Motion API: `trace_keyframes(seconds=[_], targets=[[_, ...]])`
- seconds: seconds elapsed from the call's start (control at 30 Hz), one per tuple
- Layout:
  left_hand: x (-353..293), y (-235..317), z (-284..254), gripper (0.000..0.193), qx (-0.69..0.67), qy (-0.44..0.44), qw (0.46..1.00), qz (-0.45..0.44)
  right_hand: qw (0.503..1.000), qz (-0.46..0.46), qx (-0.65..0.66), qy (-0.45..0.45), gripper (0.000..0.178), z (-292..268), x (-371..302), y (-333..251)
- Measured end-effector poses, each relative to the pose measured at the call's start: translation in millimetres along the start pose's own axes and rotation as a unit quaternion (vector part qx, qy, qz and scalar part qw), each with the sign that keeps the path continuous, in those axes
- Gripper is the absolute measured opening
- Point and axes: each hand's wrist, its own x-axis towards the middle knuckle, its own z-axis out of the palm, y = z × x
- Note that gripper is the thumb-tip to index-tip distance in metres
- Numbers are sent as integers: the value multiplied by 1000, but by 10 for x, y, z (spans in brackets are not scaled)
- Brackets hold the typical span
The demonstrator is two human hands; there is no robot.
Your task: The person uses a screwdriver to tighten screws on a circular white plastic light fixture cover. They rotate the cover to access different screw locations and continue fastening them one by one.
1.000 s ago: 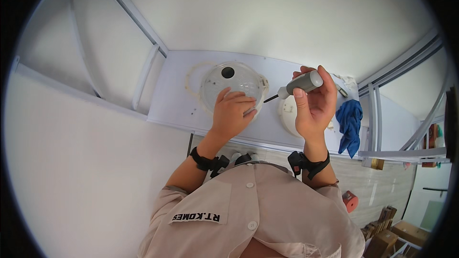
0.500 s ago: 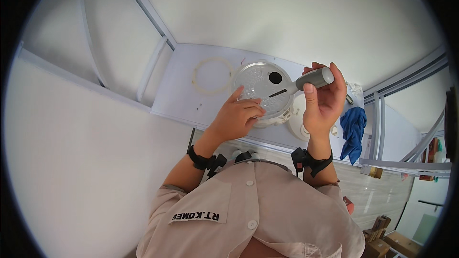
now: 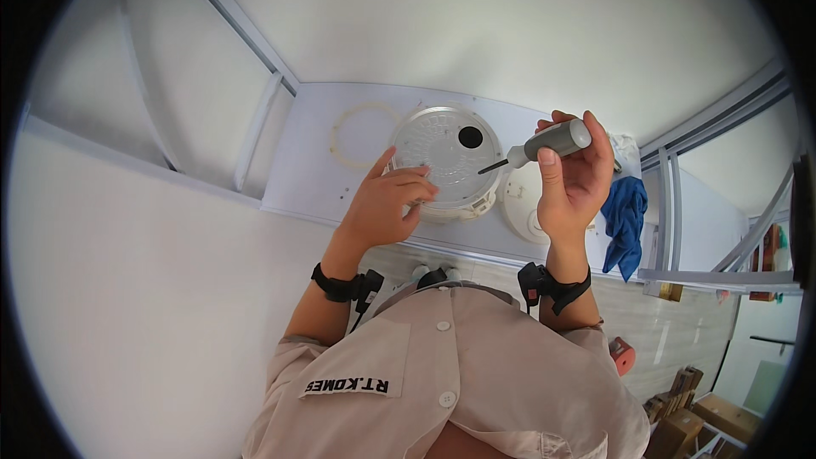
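A round white appliance (image 3: 463, 211) lies on the table with a silvery, ribbed round plate (image 3: 433, 172) facing up and a black disc (image 3: 469, 137) near the plate's far right. My left hand (image 3: 387, 204) rests at the plate's left and near edge, its fingers stretched apart. In my right hand (image 3: 574, 174) is a screwdriver (image 3: 552, 141) with a thick grey handle, tilted down to the left. Its dark tip is over the plate's right part; whether it touches, I cannot tell.
A pale yellow ring (image 3: 340, 146) lies at the left of the white table (image 3: 293, 153). Partly under my right hand is a white round cover (image 3: 523, 208). A blue cloth (image 3: 625, 225) hangs over the right edge. White walls and metal frame bars stand around.
My left hand and the appliance sit farther left in the picture, and the table has shifted slightly left too. My right hand and the screwdriver have barely moved.
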Motion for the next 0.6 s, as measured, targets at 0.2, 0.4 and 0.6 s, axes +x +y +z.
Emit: trace_keyframes(seconds=[0.2,0.4,0.6], targets=[[92,118,13,16,22,21,999,18,1000,-2,3,16,67,-45,-22,20],[322,293,360,14,-35,107,992,50,1000,-22,5,6,70,-116,-43,14],[413,389,570,18,-27,107,994,25,996,-63,16,-64,73,-214,-101,-45]])
